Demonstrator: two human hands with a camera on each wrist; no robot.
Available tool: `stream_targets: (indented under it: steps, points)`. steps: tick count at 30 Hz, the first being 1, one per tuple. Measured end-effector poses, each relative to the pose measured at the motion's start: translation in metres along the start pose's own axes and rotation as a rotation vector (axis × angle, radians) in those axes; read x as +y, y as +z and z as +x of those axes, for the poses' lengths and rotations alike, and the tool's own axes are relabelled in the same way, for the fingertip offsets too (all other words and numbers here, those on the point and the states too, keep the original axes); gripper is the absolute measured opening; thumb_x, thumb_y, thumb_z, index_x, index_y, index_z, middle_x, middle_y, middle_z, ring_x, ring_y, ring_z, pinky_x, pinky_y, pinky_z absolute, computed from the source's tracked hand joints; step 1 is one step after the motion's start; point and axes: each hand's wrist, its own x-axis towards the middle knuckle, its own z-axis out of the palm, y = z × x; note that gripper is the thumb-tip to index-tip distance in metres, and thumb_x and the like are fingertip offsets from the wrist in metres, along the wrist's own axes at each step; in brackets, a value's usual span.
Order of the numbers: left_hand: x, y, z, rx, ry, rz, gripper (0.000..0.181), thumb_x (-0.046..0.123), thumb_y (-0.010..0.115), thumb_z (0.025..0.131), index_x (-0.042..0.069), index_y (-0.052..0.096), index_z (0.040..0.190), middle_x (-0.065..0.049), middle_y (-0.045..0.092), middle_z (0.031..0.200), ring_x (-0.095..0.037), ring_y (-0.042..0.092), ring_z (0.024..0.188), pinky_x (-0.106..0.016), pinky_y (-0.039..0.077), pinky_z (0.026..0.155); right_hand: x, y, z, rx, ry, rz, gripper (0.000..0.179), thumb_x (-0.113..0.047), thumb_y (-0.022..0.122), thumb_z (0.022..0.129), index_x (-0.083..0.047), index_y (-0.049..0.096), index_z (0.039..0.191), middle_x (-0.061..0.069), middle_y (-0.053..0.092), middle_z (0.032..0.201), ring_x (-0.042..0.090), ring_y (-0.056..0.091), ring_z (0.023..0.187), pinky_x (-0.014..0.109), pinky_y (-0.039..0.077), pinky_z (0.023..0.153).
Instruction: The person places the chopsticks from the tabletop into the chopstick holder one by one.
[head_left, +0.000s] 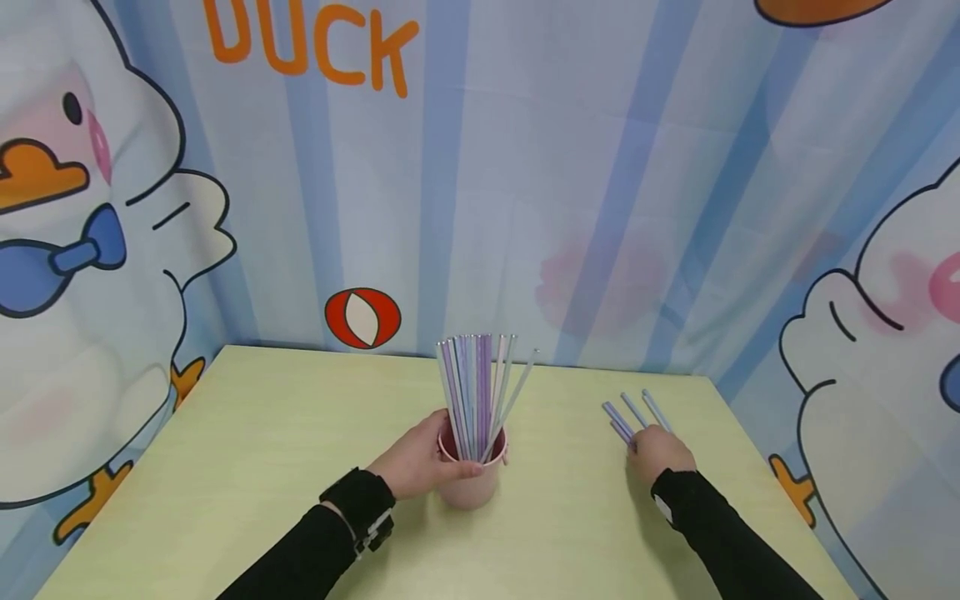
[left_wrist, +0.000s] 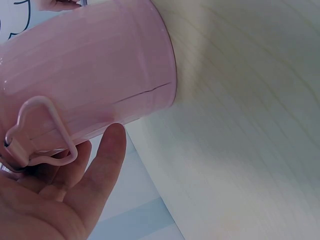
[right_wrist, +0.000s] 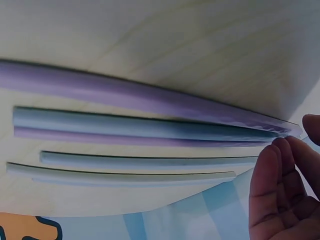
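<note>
My left hand [head_left: 420,462] grips a small pink bucket [head_left: 468,492], its thumb along the near rim and its fingers round the far side. In the left wrist view the wire handle [left_wrist: 67,145] hangs at the bucket's side. A bundle of purple, blue and pale straws [head_left: 472,392] stands in the bucket, some leaning right. At the right of the table my right hand [head_left: 663,454] reaches down over several loose straws [head_left: 618,421]. In the right wrist view, its thumb and fingertips are apart around the far ends of a purple straw [right_wrist: 150,100] and a blue one [right_wrist: 125,122].
The pale yellow table [head_left: 322,408] ends at a blue striped curtain [head_left: 510,183] printed with ducks, which closes off the back and both sides. A pale straw [right_wrist: 115,175] and a light blue one [right_wrist: 145,161] lie beside those at the right fingertips.
</note>
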Motion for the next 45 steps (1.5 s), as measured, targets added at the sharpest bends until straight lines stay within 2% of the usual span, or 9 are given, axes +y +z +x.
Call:
stream_targets:
  steps: [4,9,15,19,27,32,36,40,45]
  points:
    - [-0.001,0.001,0.0,-0.002,0.009,-0.011,0.08,0.036,0.081,0.078,0.014,0.04,0.143,0.0,0.057,0.133,-0.018,0.056,0.117,-0.046,0.044,0.105,0.0,0.0,-0.003,0.007,-0.02,-0.022,0.012,-0.007,0.067,0.086,-0.005,0.072,0.076,0.009,0.059,0.068,0.026,0.059,0.062,0.049,0.054,0.061]
    - [-0.001,0.001,0.001,-0.011,0.028,-0.024,0.079,0.034,0.08,0.079,0.014,0.04,0.144,-0.001,0.058,0.133,-0.018,0.056,0.118,-0.045,0.042,0.106,-0.001,0.003,-0.004,0.014,-0.039,-0.035,0.009,-0.009,0.069,0.086,-0.005,0.076,0.084,0.01,0.063,0.072,0.028,0.062,0.067,0.048,0.055,0.064]
    - [0.001,0.001,-0.001,0.02,-0.031,0.036,0.086,0.044,0.08,0.076,0.015,0.038,0.145,-0.003,0.053,0.138,-0.021,0.054,0.12,-0.049,0.042,0.106,-0.01,0.002,-0.004,0.027,-0.064,-0.03,0.006,-0.007,0.072,0.082,-0.004,0.076,0.084,0.012,0.069,0.079,0.032,0.066,0.076,0.048,0.056,0.07]
    - [0.0,0.001,-0.001,0.014,-0.03,0.01,0.083,0.04,0.08,0.077,0.015,0.039,0.145,-0.001,0.054,0.137,-0.019,0.054,0.12,-0.047,0.042,0.107,-0.017,0.002,-0.003,0.013,-0.042,-0.011,0.007,-0.007,0.073,0.081,-0.004,0.074,0.087,0.012,0.072,0.084,0.032,0.067,0.08,0.048,0.056,0.071]
    - [-0.002,0.001,-0.001,0.019,-0.027,0.014,0.085,0.044,0.079,0.076,0.017,0.038,0.145,-0.001,0.053,0.138,-0.02,0.054,0.12,-0.049,0.041,0.107,-0.024,0.006,-0.001,-0.015,-0.023,0.031,0.016,-0.003,0.07,0.082,-0.003,0.07,0.099,0.012,0.07,0.084,0.03,0.066,0.078,0.047,0.055,0.068]
    - [-0.001,0.001,-0.001,0.024,-0.031,0.024,0.089,0.049,0.078,0.076,0.019,0.035,0.148,-0.001,0.05,0.141,-0.022,0.052,0.123,-0.051,0.039,0.108,-0.029,0.008,0.0,-0.017,-0.052,0.025,0.016,0.0,0.069,0.083,-0.004,0.07,0.098,0.012,0.071,0.085,0.03,0.066,0.079,0.047,0.056,0.07]
    - [-0.001,0.001,0.0,0.021,-0.029,0.018,0.089,0.048,0.078,0.076,0.019,0.035,0.148,-0.001,0.05,0.141,-0.022,0.052,0.123,-0.052,0.039,0.107,-0.031,0.007,0.006,-0.029,-0.078,0.011,0.017,-0.001,0.069,0.082,-0.005,0.071,0.098,0.008,0.069,0.08,0.024,0.064,0.074,0.043,0.055,0.067]
    - [-0.001,0.001,0.0,0.022,-0.032,0.033,0.09,0.049,0.078,0.076,0.018,0.034,0.148,-0.002,0.049,0.142,-0.021,0.052,0.123,-0.05,0.04,0.108,-0.039,-0.01,0.011,-0.044,-0.087,0.041,0.022,-0.003,0.07,0.08,-0.005,0.071,0.102,0.005,0.064,0.077,0.019,0.058,0.068,0.04,0.053,0.062]
    - [-0.001,0.001,0.0,0.023,-0.027,0.045,0.09,0.047,0.078,0.077,0.016,0.034,0.148,-0.003,0.049,0.142,-0.022,0.052,0.123,-0.049,0.04,0.108,-0.052,-0.044,0.014,-0.067,-0.075,0.145,0.034,-0.003,0.068,0.081,-0.001,0.065,0.115,0.004,0.061,0.079,0.018,0.052,0.064,0.037,0.047,0.059]
